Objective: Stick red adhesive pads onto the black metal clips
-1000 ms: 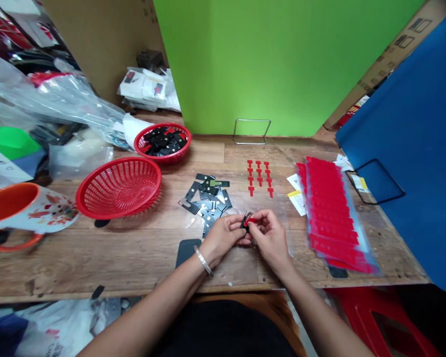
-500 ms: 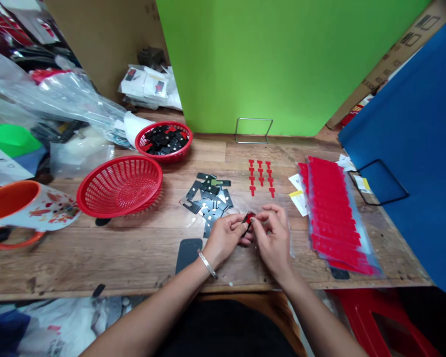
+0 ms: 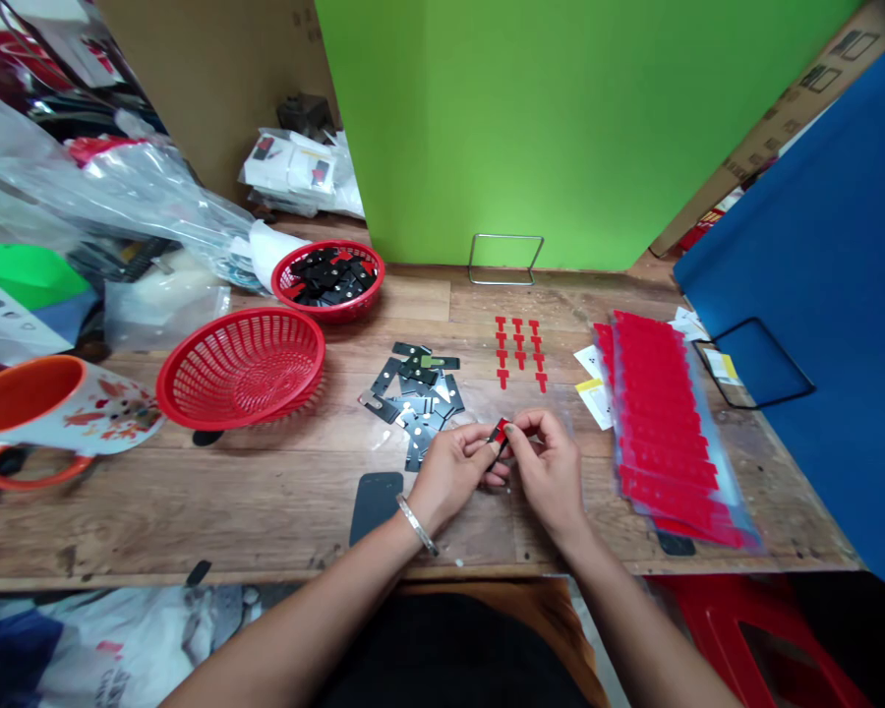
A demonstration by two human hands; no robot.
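Note:
Between the fingers of my left hand (image 3: pixel 453 472) is a small flat black piece (image 3: pixel 496 454). A red sticker (image 3: pixel 501 432) lies at the upper end of that piece. My right hand (image 3: pixel 548 470) pinches at the red sticker with thumb and forefinger, pressed against the black piece. Left of my hands lies a loose heap of flat black metal pieces (image 3: pixel 420 403). Beyond them several red T-shaped stickers (image 3: pixel 520 344) stand in columns on the tabletop. Part of the held piece is hidden by my fingers.
A red basket (image 3: pixel 192 403) stands at left, and a smaller red basket (image 3: pixel 284 295) behind it holds black and red pieces. An orange-handled mug (image 3: pixel 110 408) is far left. Red sticker sheets (image 3: pixel 664 423) lie at right. A green panel (image 3: pixel 560 128) rises behind.
My right forefinger and thumb have come closer together over the red sticker, and the other right fingers have curled in. My left hand keeps hold of the black piece.

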